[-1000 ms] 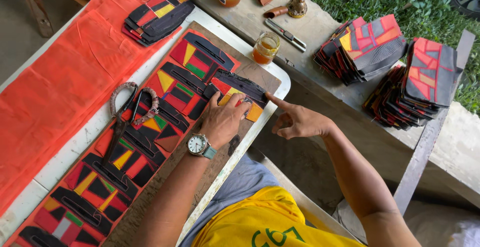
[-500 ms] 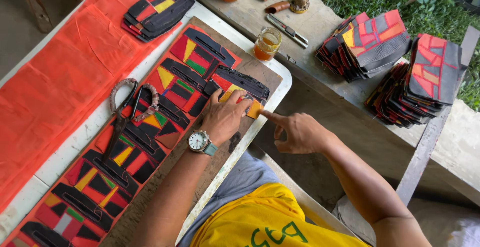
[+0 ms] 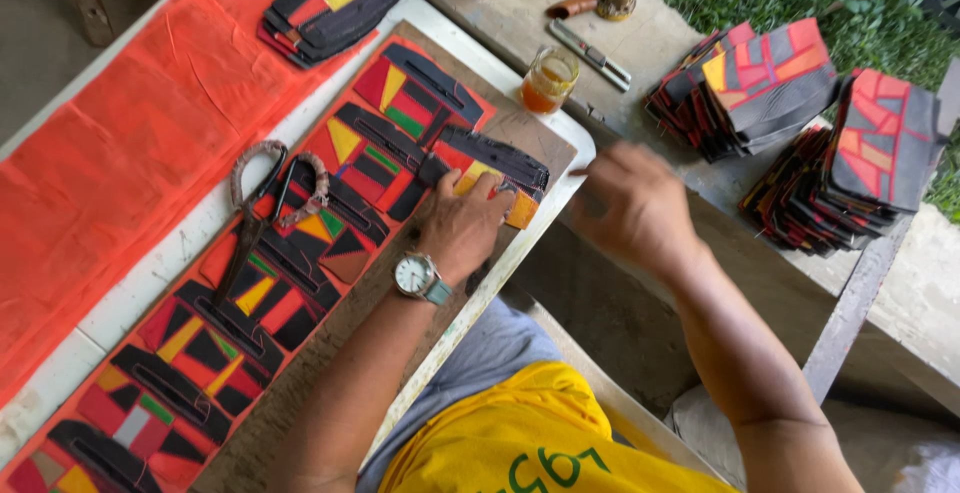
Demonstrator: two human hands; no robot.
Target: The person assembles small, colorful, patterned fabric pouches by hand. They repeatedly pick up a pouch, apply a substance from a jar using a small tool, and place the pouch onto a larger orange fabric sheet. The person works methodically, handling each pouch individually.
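I am looking down on an outdoor work spot: a white table edge point(image 3: 520, 243) with a brown board laid over it, grass beyond, and a rough grey concrete bench point(image 3: 520, 23) running past the far side. Along the board point(image 3: 330, 333) lies a row of flat patchwork pieces, black strips over red, yellow and green panels; they look like cut rubber or leather, matte and stiff.

My left hand point(image 3: 465, 228), with a round-faced wristwatch point(image 3: 412, 275) on the wrist, rests palm down on the nearest black-and-red patchwork piece point(image 3: 490, 163) at the board's right end. Its fingers lie together and flat, pressing the piece near its orange corner. The piece's long axis runs slantwise, from upper left toward lower right, roughly along the table edge.

My right hand point(image 3: 635, 203) hangs off the table, just to the right of that piece and above the gap between table and bench. It is blurred; the fingers seem loosely curled, perhaps around something thin, but I cannot tell. The left hand is the nearer one, touching the piece.

Scissors with cord-wrapped handles point(image 3: 270, 193) lie on the row further left. A small glass jar of amber liquid point(image 3: 548, 81) stands on the bench, with a metal cutter point(image 3: 592, 53) just beside it and stacks of finished patchwork pieces point(image 3: 760, 83) well to the right. Orange-red sheet material point(image 3: 110, 173) covers the table's left.
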